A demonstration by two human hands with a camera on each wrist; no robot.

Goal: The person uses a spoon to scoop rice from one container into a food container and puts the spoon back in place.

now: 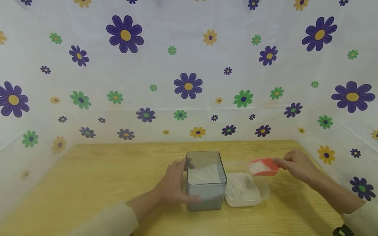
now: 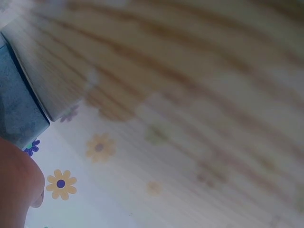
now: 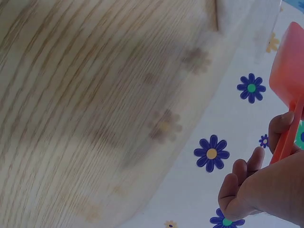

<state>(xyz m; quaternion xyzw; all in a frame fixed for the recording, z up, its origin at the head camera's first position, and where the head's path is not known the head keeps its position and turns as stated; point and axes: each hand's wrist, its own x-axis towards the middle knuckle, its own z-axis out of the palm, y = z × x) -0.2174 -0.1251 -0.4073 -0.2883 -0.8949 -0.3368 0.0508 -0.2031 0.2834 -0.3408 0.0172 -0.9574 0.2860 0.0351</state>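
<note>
Scoop [image 1: 271,168]: held in the right hand [image 1: 299,167], by the handle [image 3: 289,137], with a narrow, pinching grip; up over the far right part of the tub [image 1: 265,191], mouth to the left, white powder [image 1: 257,167] lying in it. Nearest, at the lower edge: pale sleeves [image 1: 109,221] on both forearms and, by the right one, a dark object [image 1: 342,231], cut off by the frame and too little in view to name. A little farther, near the middle: the left hand [image 1: 174,186], set against the left side of the box [image 1: 212,199], thumb along the near face, fingertips showing through the clear wall farther back; grip wide, round the box. Upright on the tabletop [image 1: 112,183], with more powder inside, below the rim. Just right of the box: the tub, low and clear, powder heaped mostly in its left part, with a hollow near the top; touching the box or slightly apart, cannot tell. Under everything: yellowish wood grain. Farthest: white cloth [image 1: 168,26], hung behind and along both sides, printed with purple, green and yellow flowers.
</note>
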